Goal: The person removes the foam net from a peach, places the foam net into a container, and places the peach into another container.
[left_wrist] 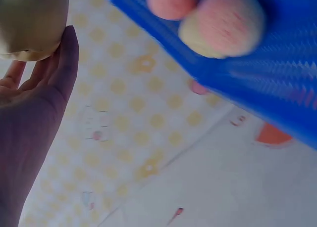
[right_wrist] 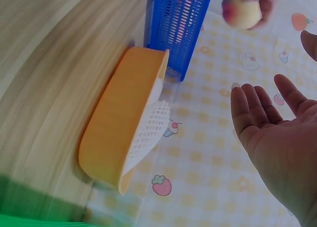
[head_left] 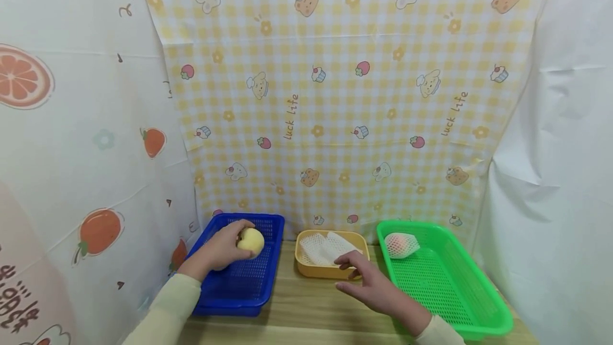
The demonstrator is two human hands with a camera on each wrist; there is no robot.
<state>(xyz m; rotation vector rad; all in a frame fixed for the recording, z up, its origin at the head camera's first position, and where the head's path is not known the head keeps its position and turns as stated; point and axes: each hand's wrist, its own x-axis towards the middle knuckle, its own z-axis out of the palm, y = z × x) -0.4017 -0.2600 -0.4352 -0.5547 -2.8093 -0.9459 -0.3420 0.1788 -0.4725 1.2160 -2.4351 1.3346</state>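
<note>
My left hand (head_left: 221,246) grips a pale yellow peach (head_left: 251,243) above the blue basket (head_left: 239,302). A red patch on this peach (right_wrist: 241,12) shows in the right wrist view. Other pink and yellow peaches (left_wrist: 233,24) lie inside the blue basket in the left wrist view. My right hand (head_left: 372,285) hovers by the front right of a small yellow-orange bin (head_left: 318,271), fingers parted and slightly bent, holding nothing. White foam net sleeves (head_left: 318,249) lie in that bin; one (right_wrist: 148,133) pokes over its rim in the right wrist view.
At the right stands a green basket (head_left: 479,286), with a pinkish fruit in a white foam net (head_left: 401,245) in its far left corner. All three containers rest on a wooden table (head_left: 306,310). A checked cloth (head_left: 335,111) hangs close behind them.
</note>
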